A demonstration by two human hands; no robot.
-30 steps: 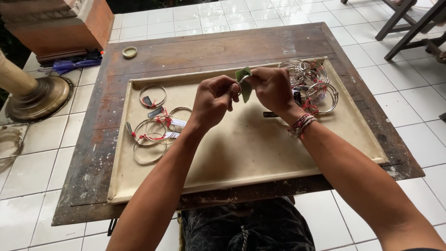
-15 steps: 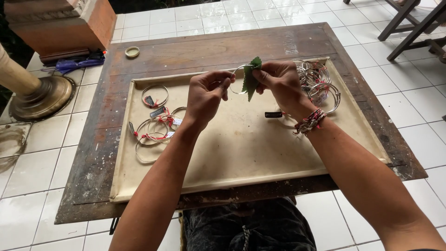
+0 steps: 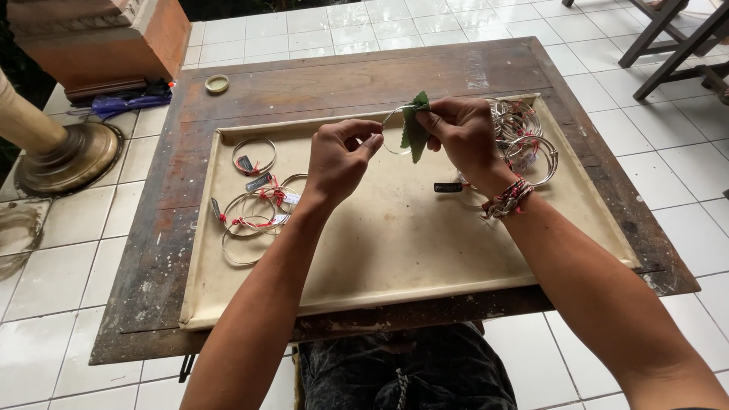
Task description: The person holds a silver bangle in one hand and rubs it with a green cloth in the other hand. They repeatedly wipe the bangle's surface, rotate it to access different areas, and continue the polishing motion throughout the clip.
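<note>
Both hands are raised over the far half of a shallow cream tray [image 3: 395,266] on a worn wooden table [image 3: 319,83]. The left hand [image 3: 340,161] pinches one side of a thin silver bangle [image 3: 391,130] between thumb and forefinger, the other fingers curled in. The right hand [image 3: 465,137] pinches a green leaf [image 3: 414,130] against the bangle's other side, fingers closed on it, so the leaf hangs across the ring. A red and white cord band [image 3: 507,200] wraps the right wrist. On the tray's left lie loose bangles with red ties and small tags [image 3: 254,205]; a heap of bangles [image 3: 524,133] sits at the far right corner, just behind the right hand. A small round lid [image 3: 217,83] lies on the table's far left.
</note>
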